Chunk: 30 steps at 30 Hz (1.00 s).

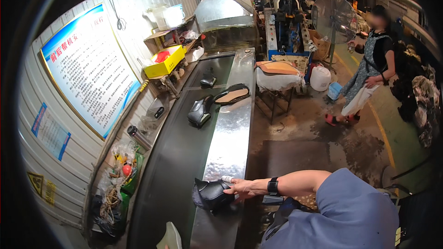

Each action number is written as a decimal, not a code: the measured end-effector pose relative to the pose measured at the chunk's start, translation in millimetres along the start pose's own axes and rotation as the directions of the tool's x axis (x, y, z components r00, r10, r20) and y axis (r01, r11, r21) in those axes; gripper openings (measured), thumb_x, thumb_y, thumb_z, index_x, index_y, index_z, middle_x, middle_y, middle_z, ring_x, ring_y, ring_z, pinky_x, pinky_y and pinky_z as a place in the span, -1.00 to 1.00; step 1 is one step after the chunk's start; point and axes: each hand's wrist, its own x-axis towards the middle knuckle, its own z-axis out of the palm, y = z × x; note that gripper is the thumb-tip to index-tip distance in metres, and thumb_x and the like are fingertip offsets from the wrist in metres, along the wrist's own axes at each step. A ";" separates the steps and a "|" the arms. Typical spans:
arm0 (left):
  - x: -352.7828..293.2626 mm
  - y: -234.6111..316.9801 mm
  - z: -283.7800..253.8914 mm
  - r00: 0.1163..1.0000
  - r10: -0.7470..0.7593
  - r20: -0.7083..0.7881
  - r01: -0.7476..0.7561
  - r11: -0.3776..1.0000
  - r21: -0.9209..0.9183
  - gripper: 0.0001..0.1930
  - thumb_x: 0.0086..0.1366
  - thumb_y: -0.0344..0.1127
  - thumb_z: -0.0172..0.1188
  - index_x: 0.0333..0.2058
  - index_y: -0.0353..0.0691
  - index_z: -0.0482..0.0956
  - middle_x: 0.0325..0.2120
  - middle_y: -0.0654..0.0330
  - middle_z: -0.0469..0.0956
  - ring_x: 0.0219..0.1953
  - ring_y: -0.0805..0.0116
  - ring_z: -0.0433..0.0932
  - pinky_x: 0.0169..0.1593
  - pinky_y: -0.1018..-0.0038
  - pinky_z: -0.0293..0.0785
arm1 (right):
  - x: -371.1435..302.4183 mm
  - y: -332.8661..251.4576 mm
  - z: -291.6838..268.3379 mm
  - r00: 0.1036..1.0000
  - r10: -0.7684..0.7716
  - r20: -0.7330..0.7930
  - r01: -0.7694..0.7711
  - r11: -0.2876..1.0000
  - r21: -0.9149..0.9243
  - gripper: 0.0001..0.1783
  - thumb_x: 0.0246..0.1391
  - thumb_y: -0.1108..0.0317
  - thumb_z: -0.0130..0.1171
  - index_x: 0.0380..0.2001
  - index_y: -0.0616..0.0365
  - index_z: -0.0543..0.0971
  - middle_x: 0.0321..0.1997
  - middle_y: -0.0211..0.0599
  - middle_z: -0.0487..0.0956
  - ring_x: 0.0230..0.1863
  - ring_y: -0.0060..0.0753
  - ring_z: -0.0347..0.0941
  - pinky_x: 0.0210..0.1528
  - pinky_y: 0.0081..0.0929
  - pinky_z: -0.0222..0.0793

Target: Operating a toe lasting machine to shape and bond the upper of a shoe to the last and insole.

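Black shoe (213,196) is positioned at the near part of the bench, over the boundary between the dark belt (170,157) and the metal ledge (230,145); whether it bears on either surface cannot be determined. Right hand (241,189): fingers closed on the right end of the shoe, forearm extending from the right, black watch (273,186) on the wrist. A small white item (227,179) is located just beside the thumb. Left hand (166,247): only a sliver visible at the lower edge, adjacent to a pale piece (171,235); its grip cannot be determined. Farther up the belt stand two dark shoes, a near one (200,112) and a far one (208,80). A tan-faced shoe (232,94) lies across the ledge, close to the near one. Left of the belt: flask (138,137), yellow box (165,62). Far end: metal hood (224,11). Right, well apart: a co-worker (369,64), standing near a blue bucket (334,91) and a white jug (320,78).
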 end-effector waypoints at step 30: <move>0.3 105.6 81.4 0.612 0.080 0.787 0.746 -0.389 -0.540 -0.70 0.43 -0.28 0.21 -0.01 -0.39 0.62 -0.11 0.01 0.68 -0.13 0.19 0.68 0.02 0.34 0.62 | -84.3 44.3 -7.3 0.339 -0.196 0.920 0.820 -0.418 -0.391 -0.56 -0.12 0.45 0.37 -0.06 0.08 0.67 -0.49 -0.45 0.40 -0.40 -0.37 0.41 0.43 0.21 0.26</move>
